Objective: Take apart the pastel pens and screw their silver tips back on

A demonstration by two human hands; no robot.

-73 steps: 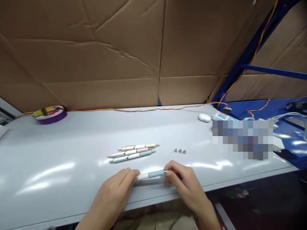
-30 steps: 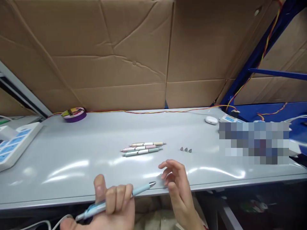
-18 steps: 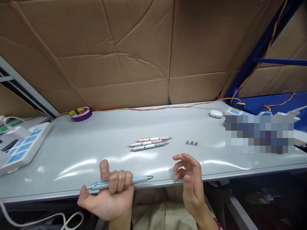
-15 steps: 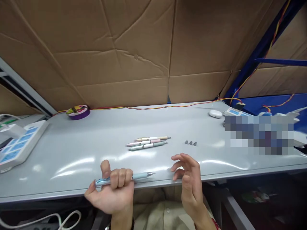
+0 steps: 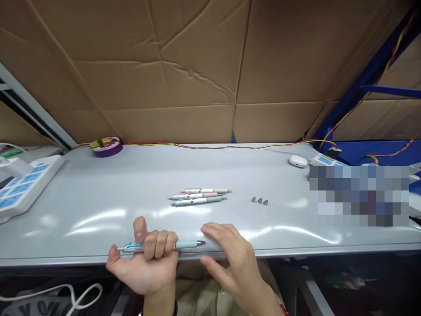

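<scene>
Left hand [image 5: 149, 263] palm-up, fist clamped on blue pen [image 5: 164, 246] held level; right hand [image 5: 230, 259] open, fingertips at pen tip.

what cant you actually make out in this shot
Head view only:
- Things at the table's right end: pixelated block covers them.
- Three small grey tips: too small to identify.
- Blue pen barrel: left hand wraps its middle.
- Pen point: right hand reaches it; contact unclear.
- White keyed device: cut by left edge.
</scene>
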